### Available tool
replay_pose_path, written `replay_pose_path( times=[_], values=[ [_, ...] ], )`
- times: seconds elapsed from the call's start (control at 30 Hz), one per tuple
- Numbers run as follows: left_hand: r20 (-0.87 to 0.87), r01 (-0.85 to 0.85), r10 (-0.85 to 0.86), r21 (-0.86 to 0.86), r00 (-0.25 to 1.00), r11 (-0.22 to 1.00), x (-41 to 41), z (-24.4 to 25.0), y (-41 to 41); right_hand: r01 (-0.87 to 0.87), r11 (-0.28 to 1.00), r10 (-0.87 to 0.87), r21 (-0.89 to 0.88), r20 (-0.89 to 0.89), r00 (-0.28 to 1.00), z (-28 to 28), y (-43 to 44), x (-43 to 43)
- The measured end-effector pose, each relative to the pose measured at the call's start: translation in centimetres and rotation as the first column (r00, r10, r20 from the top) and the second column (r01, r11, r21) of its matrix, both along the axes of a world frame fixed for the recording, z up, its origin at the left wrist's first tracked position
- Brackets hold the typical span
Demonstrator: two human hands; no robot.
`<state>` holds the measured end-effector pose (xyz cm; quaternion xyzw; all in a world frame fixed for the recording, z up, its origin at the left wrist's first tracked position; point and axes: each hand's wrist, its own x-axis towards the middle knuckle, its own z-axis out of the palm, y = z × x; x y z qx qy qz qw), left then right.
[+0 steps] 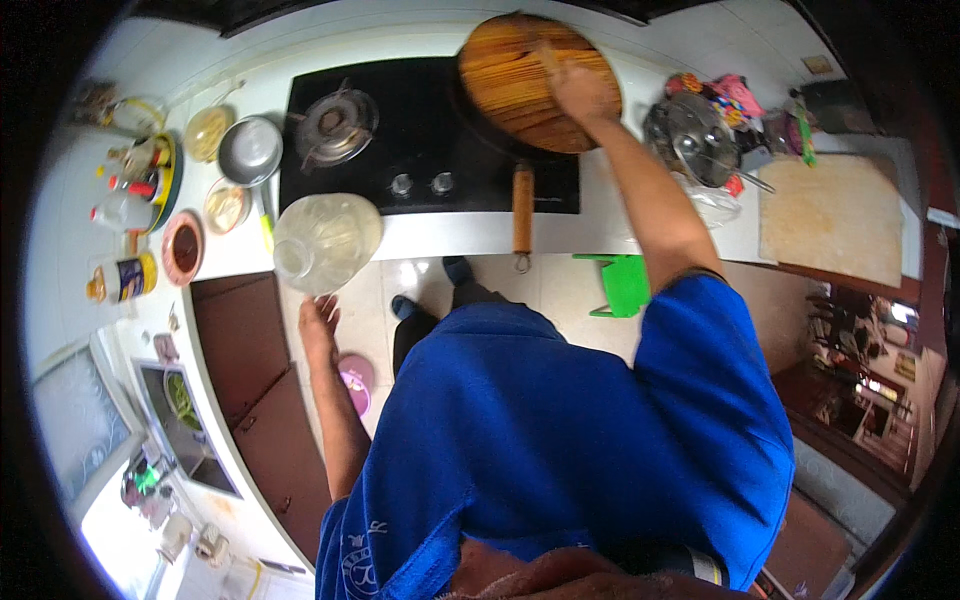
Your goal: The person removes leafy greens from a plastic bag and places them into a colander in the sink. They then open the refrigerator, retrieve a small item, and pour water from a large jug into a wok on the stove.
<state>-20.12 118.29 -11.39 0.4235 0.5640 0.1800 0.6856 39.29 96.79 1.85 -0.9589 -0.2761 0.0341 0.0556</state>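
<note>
My right hand [585,94] grips the raised handle of a round wooden lid [510,97]. The lid lies over a dark pan whose wooden handle [523,210] points towards me, at the right of the black gas hob [420,135]. Below the hob's left front corner, my left hand [319,322] is just beneath a large translucent container [330,240], its fingers at the lower edge. Whether those fingers hold it or only lie close by cannot be made out. The container overlaps the counter's front edge in view.
An uncovered burner [335,120] is at the hob's left, beside a metal bowl [250,150]. Bottles stand on a tray [169,180] at far left. To the right are a glass lid [697,139] and a cutting board [829,214]. A green stool [625,285] stands on the floor.
</note>
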Motion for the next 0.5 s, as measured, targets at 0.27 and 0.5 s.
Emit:
replay_pose_path(
  times=[0.27,0.5],
  values=[
    [-0.022,0.148,-0.150,-0.079,0.988,0.986,0.7,1.3,-0.8,0.106,0.872,-0.025,0.478,-0.173,0.985,8.4,-11.3,-0.5],
    [0.032,0.230,-0.229,-0.010,0.973,0.973,0.5,2.0,0.6,0.664,0.150,0.032,0.732,-0.675,0.737,11.1,-17.7,-9.6]
  ],
)
